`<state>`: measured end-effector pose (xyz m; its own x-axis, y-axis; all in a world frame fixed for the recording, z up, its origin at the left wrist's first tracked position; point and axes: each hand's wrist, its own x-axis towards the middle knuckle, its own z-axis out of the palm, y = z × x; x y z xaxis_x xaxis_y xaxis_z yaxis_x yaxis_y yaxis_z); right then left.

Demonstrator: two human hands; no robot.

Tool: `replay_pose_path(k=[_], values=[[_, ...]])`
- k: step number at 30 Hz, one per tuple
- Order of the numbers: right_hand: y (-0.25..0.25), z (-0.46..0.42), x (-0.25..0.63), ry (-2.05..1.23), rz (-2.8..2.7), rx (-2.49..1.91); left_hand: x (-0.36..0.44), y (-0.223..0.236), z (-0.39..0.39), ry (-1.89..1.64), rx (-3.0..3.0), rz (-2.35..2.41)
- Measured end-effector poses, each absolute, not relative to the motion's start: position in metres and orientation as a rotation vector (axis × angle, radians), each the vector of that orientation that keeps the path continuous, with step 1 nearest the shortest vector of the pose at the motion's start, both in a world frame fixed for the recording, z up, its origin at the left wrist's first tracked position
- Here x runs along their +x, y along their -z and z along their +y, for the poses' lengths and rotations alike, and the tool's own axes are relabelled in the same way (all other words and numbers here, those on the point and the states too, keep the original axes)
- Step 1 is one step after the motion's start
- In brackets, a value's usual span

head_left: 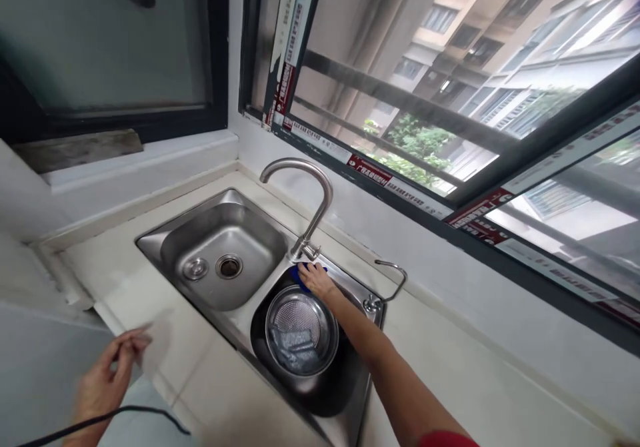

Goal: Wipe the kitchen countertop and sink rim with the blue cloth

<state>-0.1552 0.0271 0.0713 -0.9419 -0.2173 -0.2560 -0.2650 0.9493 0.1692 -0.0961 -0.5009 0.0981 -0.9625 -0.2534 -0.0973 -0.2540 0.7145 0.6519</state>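
Note:
My right hand (316,279) reaches over the right sink basin (345,384) and grips a blue cloth (299,276) at the divider, just below the faucet's base. Fingers cover most of the cloth, so its shape is partly hidden. Under that hand, a round metal strainer bowl (300,310) sits in the right basin with crumpled grey, shiny packaging (294,347) inside. My left hand (115,367) hangs off the counter's front edge at the lower left. Its thumb and fingers are drawn together, fingertips slightly blurred, and nothing shows between them.
A curved steel faucet (320,200) rises behind the basins. The left basin (250,280) has a drain and a loose strainer plug (195,269). A thin bent spout (403,280) stands at the right corner. A black cable (125,409) crosses before my left wrist. Windows border the counter (480,360).

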Motion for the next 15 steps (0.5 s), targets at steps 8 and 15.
replay_pose_path(k=[8, 15], values=[[-0.065, 0.060, -0.040, -0.419, 2.645, 0.131, -0.132, -0.112, -0.464, -1.000, -0.151, 2.813], [-0.076, 0.041, 0.000, -0.434, 2.437, 0.413, -0.138, -0.100, -0.442, -0.812, -0.188, 3.008]])
